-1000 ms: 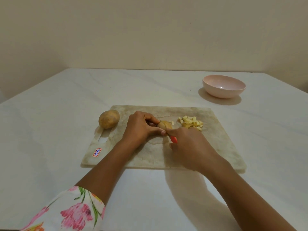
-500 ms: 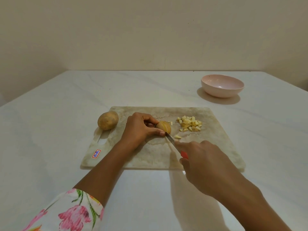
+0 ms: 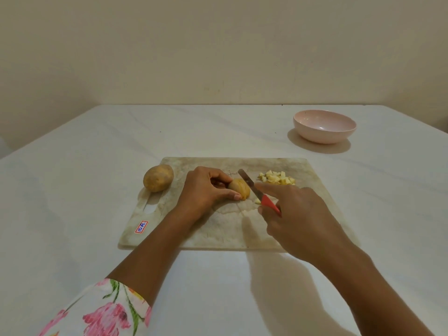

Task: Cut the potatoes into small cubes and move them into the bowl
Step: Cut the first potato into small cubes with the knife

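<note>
A partly cut potato (image 3: 240,188) lies in the middle of the pale cutting board (image 3: 322,190). My left hand (image 3: 206,187) grips it from the left with curled fingers and thumb. My right hand (image 3: 294,214) holds a red-handled knife (image 3: 249,183), forefinger stretched along the blade, which rests against the potato's right side. A pile of small potato cubes (image 3: 277,178) lies on the board behind my right hand, and one loose cube (image 3: 257,201) sits beside the handle. A whole potato (image 3: 158,178) rests at the board's left edge. The pink bowl (image 3: 324,126), with nothing in it, stands at the far right.
The board lies on a white marbled table (image 3: 84,190) that meets a bare wall behind. The board has a handle slot (image 3: 150,206) and a label sticker (image 3: 141,226) near its left front corner. My flowered sleeve (image 3: 101,311) shows at the bottom left.
My right hand drew the knife back toward me, then brought the blade forward again against the potato's right side. The left hand kept hold of the potato.
</note>
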